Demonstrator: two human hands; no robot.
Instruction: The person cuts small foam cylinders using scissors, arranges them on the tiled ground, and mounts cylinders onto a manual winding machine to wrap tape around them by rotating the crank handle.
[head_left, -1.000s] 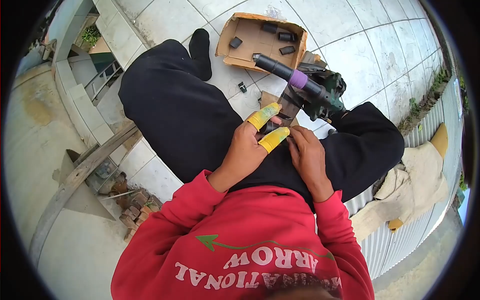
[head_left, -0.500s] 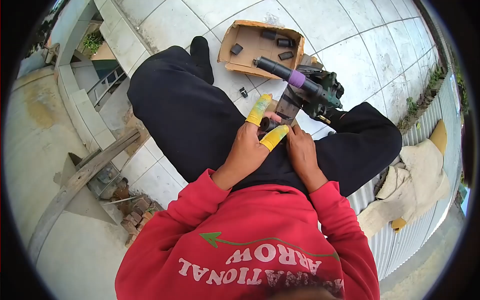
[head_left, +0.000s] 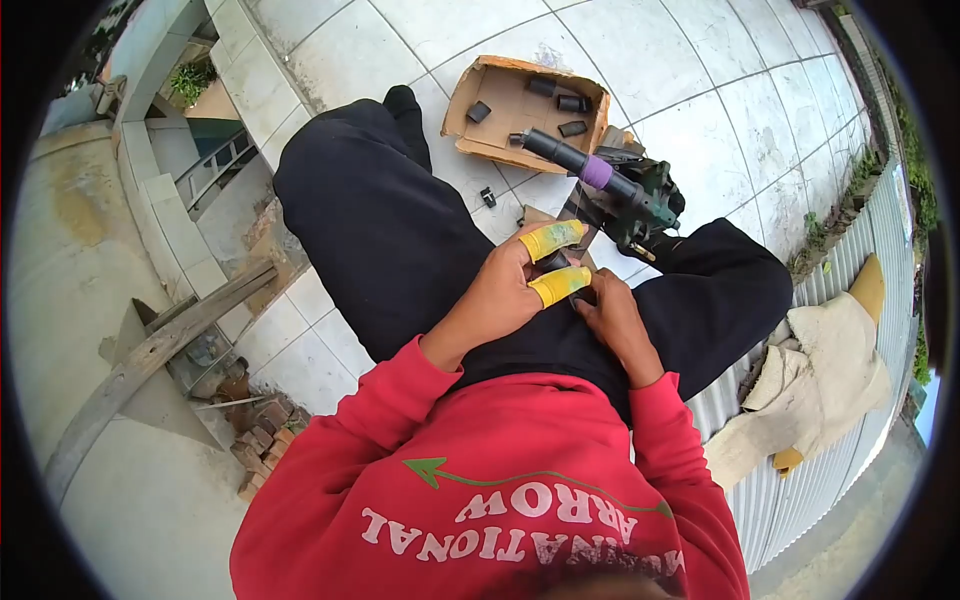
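Yellow coverings wrap the thumb and a finger of my left hand (head_left: 510,285), which is closed round a small black cylinder (head_left: 552,262). My right hand (head_left: 612,312) touches it from the right, its fingers pinched on something dark that I cannot make out. Both hands are above my lap. Just beyond them stands a dark green machine (head_left: 645,205) with a black tube (head_left: 560,152) that has a purple band (head_left: 596,172). The fingers partly cover the cylinder.
A cardboard box (head_left: 457,118) with several black cylinders stands on the tiled floor beyond the machine. A small black part (head_left: 488,197) lies near my left leg. Bricks (head_left: 262,440) and a wooden beam (head_left: 150,355) are at the left; a beige cloth (head_left: 835,360) is at the right.
My left hand has turned, its covered fingers now pointing right and closer together over the cylinder. The right hand's fingers have come up against it. The view has shifted slightly.
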